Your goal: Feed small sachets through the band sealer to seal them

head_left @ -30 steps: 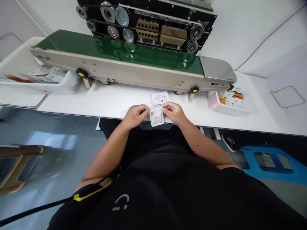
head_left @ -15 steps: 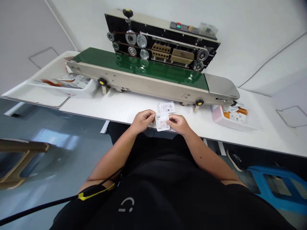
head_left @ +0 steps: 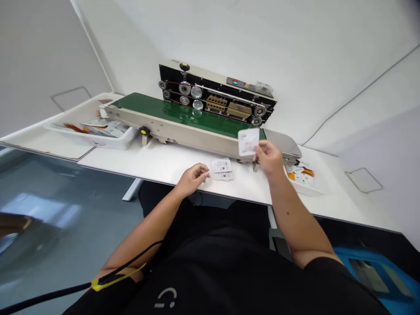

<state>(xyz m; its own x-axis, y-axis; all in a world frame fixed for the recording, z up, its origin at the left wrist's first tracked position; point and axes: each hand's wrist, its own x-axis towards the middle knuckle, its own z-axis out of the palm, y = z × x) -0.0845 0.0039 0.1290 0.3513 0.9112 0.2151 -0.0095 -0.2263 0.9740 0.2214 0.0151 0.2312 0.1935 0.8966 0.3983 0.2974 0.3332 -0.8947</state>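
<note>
My right hand (head_left: 269,158) pinches the edge of a small white sachet (head_left: 248,141) with print on it, raised in front of the right end of the green conveyor belt (head_left: 197,120). My left hand (head_left: 193,179) rests at the table's front edge, fingers loosely curled and apart from the thumb, with nothing in it. Just right of its fingertips, more white printed sachets (head_left: 222,166) lie overlapping on the white table (head_left: 157,164).
Behind the belt stands a sealing machine (head_left: 216,96) with rollers and brass blocks. A white bin (head_left: 121,142) of sachets is at the left, another bin (head_left: 305,189) at the right. A blue stool (head_left: 377,280) stands below on the right.
My right hand has lifted the sachet up and right toward the belt. My left hand has let go of it and stayed near the table edge. The view has tilted.
</note>
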